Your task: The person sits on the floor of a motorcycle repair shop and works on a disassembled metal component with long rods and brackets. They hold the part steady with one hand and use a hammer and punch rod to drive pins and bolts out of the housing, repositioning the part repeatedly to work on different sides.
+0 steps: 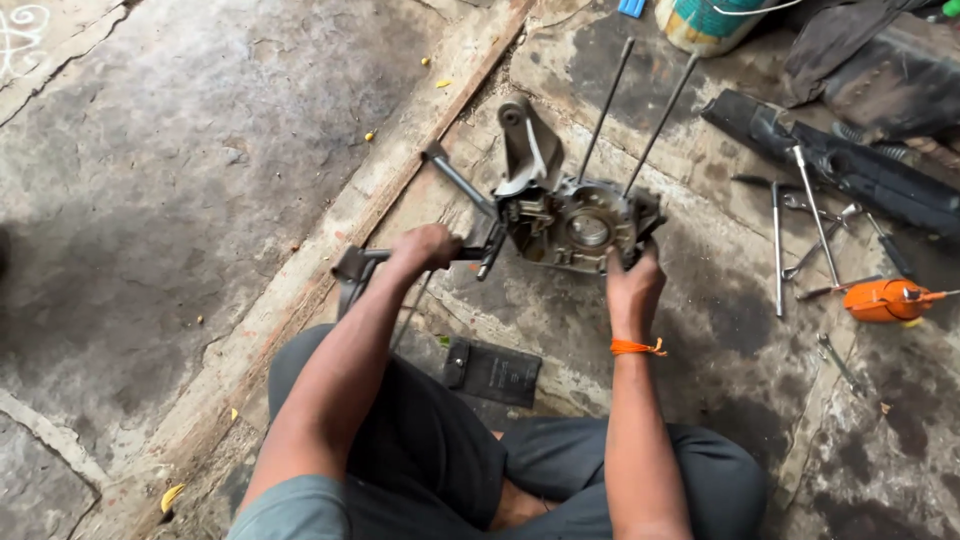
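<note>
Looking down through the head view, I have the left grip [428, 246] wrapped tight around a dark metal lever [400, 254] that runs across from a bracket end, just left of the grip, to the engine casing [570, 222] on its right. The right grip [633, 290] is closed over the casing's near right edge, fingers curled up onto the rim, with an orange thread band [636, 347] at the wrist below it. The casing sits between both grips, slightly ahead of them, resting on the stained concrete floor [180, 200]. Two long studs [605, 105] rise from it, tilting away from me.

Left of the left grip, a raised concrete strip [380, 190] runs diagonally, and beyond it the floor lies open. Right of the right grip, room is tighter: loose spanners and rods [810, 225] lie near, with an orange oil can [882, 300] past them and a black part [850, 160] further out. A flat black pouch [493, 371] lies below the casing, between my forearms.
</note>
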